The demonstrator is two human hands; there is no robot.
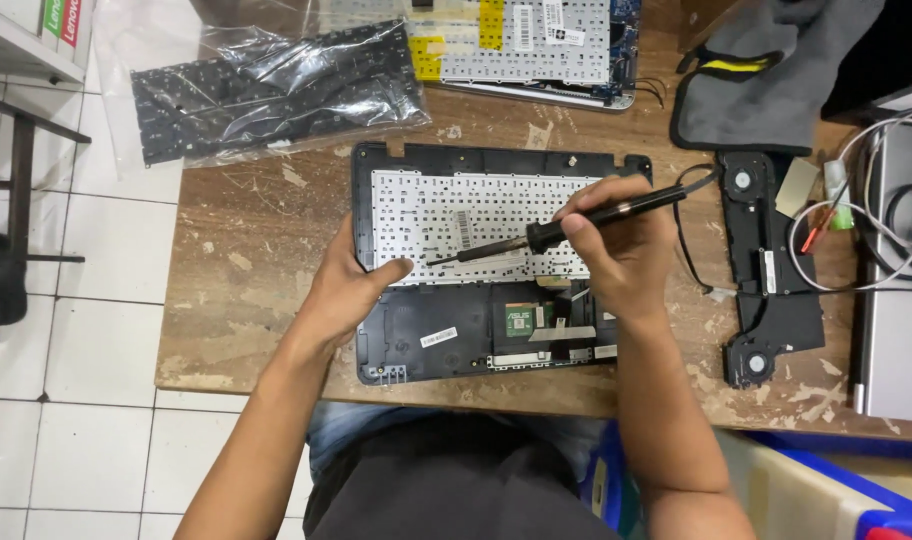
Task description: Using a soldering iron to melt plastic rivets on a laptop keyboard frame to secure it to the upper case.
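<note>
A black laptop top case lies upside down on the worn wooden table, with the white back of its keyboard facing up. My left hand rests flat on the case's left side, thumb on the keyboard's lower left edge. My right hand grips a black soldering iron like a pen. Its metal tip points left and touches the keyboard backing near the lower middle. The iron's cord runs off to the right.
A black keyboard in a clear plastic bag lies at the back left. Another opened laptop part sits at the back. A black speaker assembly, grey cloth, cables and a silver laptop crowd the right side.
</note>
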